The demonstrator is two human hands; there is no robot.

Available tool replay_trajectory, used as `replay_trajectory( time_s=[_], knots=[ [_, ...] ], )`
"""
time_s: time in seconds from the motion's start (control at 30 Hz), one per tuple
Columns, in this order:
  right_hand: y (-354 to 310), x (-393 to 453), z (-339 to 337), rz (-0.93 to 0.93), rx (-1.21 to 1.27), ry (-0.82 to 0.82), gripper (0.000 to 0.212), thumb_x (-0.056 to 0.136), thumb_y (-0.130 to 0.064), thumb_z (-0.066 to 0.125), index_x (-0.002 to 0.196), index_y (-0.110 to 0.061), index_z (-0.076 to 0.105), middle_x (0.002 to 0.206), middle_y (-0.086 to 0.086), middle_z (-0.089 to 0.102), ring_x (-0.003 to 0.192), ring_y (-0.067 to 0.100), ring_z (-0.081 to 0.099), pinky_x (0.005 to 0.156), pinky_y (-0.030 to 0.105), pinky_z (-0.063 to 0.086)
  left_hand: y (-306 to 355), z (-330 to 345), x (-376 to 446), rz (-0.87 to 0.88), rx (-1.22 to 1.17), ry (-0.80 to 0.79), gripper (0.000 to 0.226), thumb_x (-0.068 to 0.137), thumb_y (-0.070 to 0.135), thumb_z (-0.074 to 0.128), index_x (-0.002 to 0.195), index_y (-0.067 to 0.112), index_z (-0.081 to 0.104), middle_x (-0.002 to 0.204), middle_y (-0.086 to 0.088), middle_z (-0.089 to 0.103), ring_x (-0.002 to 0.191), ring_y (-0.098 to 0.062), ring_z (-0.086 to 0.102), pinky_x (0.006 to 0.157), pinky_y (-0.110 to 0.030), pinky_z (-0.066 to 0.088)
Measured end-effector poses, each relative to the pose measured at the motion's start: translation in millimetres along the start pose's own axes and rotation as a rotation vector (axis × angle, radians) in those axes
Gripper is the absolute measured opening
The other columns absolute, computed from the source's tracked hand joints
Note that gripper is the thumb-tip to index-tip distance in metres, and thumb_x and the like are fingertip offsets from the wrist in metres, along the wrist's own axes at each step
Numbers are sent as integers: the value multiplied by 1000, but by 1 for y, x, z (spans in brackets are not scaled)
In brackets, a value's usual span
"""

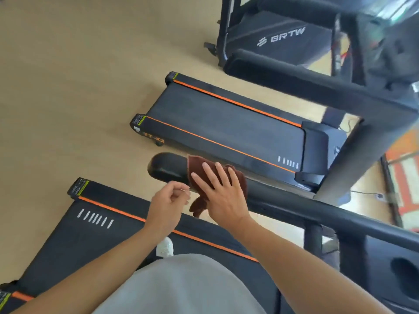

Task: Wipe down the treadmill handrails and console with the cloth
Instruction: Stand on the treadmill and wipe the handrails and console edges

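A brown cloth (195, 165) is draped over the black handrail (165, 167) of the treadmill I stand on, close to the rail's rounded free end. My right hand (223, 192) lies flat on the cloth with fingers straight and spread, pressing it against the rail. A corner of the cloth hangs down below the rail. My left hand (165, 206) hovers just left of the cloth with curled fingers, thumb and forefinger pinching a thin pale strand. The rail runs right toward the console (385, 257), which is partly cut off at the lower right.
The treadmill's belt (90, 234) with orange side stripes lies under me, and my white shoe (165, 247) shows on it. A second treadmill (226, 128) stands beside it beyond the rail. A black machine marked BRTW (283, 39) is further back. Tan floor spreads on the left.
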State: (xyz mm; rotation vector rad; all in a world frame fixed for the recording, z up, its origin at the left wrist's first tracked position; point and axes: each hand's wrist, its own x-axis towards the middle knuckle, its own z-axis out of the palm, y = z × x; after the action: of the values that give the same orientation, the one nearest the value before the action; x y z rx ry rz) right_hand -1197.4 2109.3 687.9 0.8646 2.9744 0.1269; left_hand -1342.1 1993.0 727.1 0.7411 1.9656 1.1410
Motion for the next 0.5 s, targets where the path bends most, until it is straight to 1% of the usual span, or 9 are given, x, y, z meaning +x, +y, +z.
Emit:
replay_trajectory(
  time_s=[0.07, 0.1, 0.2, 0.27, 0.33, 0.37, 0.43, 0.5],
  knots=[
    [20, -28, -1, 136, 35, 42, 76, 90, -37, 60, 159, -33, 30, 166, 8, 30, 152, 39, 26, 123, 59, 18, 12, 25, -7, 73, 46, -86, 7, 97, 18, 64, 99, 25, 67, 86, 6, 73, 82, -1, 69, 71, -11, 52],
    [29, -44, 1, 195, 52, 52, 72, 90, -36, 58, 158, -32, 33, 165, 7, 32, 151, 38, 27, 124, 58, 18, 18, 37, -10, 102, 62, -128, 8, 97, 18, 64, 99, 25, 67, 87, 7, 72, 83, 0, 68, 70, -8, 51],
    [53, -95, 10, 388, 97, 82, 71, 93, -32, 56, 159, -31, 32, 166, 5, 31, 154, 35, 24, 125, 56, 15, 33, 72, -20, 190, 123, -240, 13, 96, 20, 65, 96, 32, 66, 86, 12, 71, 85, -2, 66, 72, -10, 50],
    [67, -122, 15, 518, 109, 115, 71, 93, -30, 54, 160, -31, 32, 166, 4, 31, 155, 33, 23, 125, 56, 16, 41, 90, -24, 255, 170, -294, 15, 96, 22, 66, 95, 37, 65, 87, 17, 69, 89, 3, 63, 74, -9, 49],
    [80, -147, 17, 642, 114, 144, 68, 93, -28, 52, 159, -29, 34, 166, 4, 32, 156, 32, 22, 126, 55, 15, 49, 105, -26, 317, 211, -325, 16, 96, 22, 66, 96, 38, 63, 90, 19, 68, 92, 8, 60, 73, -3, 46],
    [87, -159, 17, 707, 119, 163, 66, 95, -28, 50, 159, -27, 36, 166, 4, 33, 156, 31, 22, 126, 54, 16, 53, 111, -26, 336, 224, -334, 14, 96, 22, 66, 98, 36, 63, 91, 19, 67, 92, 7, 60, 73, -1, 45],
    [99, -178, 14, 851, 138, 211, 56, 99, -30, 45, 155, -25, 42, 164, 4, 38, 155, 30, 25, 126, 51, 17, 59, 121, -27, 356, 245, -343, 12, 96, 21, 66, 103, 31, 65, 97, 17, 67, 94, 2, 62, 77, -4, 46],
    [108, -185, 10, 1018, 194, 255, 49, 104, -35, 37, 151, -27, 48, 162, 1, 41, 155, 25, 27, 127, 50, 13, 59, 126, -26, 370, 296, -326, 18, 95, 20, 67, 112, 28, 64, 110, 14, 66, 103, -4, 60, 84, -8, 44]
  ],
)
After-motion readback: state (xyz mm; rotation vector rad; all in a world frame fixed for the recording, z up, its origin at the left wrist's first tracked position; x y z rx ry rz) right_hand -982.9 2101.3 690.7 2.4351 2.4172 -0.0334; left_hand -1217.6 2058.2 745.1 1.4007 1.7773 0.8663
